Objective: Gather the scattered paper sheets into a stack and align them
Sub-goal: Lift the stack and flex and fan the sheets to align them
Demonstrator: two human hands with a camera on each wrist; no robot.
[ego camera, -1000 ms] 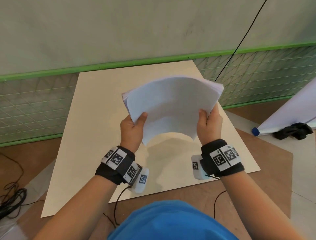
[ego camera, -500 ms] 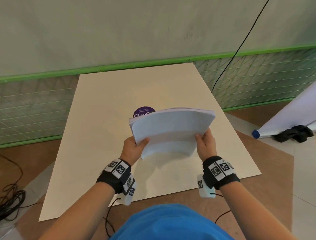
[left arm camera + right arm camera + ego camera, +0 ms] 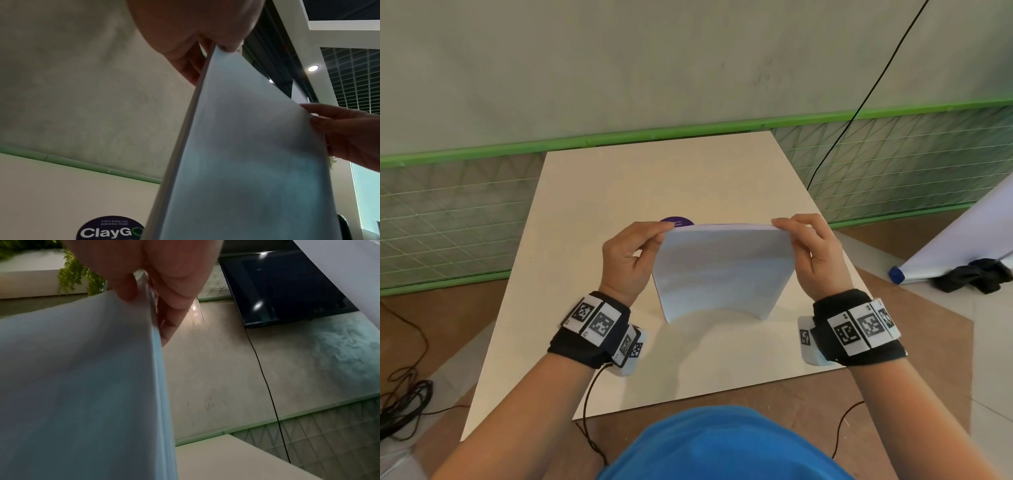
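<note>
Pale grey wall [image 3: 654, 61] with a green strip [image 3: 619, 138] along its foot backs a cream board [image 3: 619, 192] lying on the brown floor [image 3: 893, 394]. Over the middle of that board the stack of paper sheets [image 3: 722, 270] stands nearly upright, held up by its top corners; its lower edge bows towards the person and looks to sit at or just above the board, though contact cannot be told.

At the top left corner the left hand [image 3: 628, 260] pinches the stack, thumb on the near face and curled fingers [image 3: 191, 65] behind it. At the top right corner the right hand [image 3: 815, 253] pinches likewise, with its thumb [image 3: 123, 287] on the near face and its fingers [image 3: 170, 316] curled round the back. Both grips are closed on the paper.

From the left wrist view the side edge of the stack looks flush and even; from the right wrist view a few thin sheet edges show as separate lines.

Behind the stack's top edge, a dark purple round sticker [image 3: 676, 221] lies on the board, partly hidden by the paper. Each wrist wears a black band with square printed markers [image 3: 599, 323].
</note>
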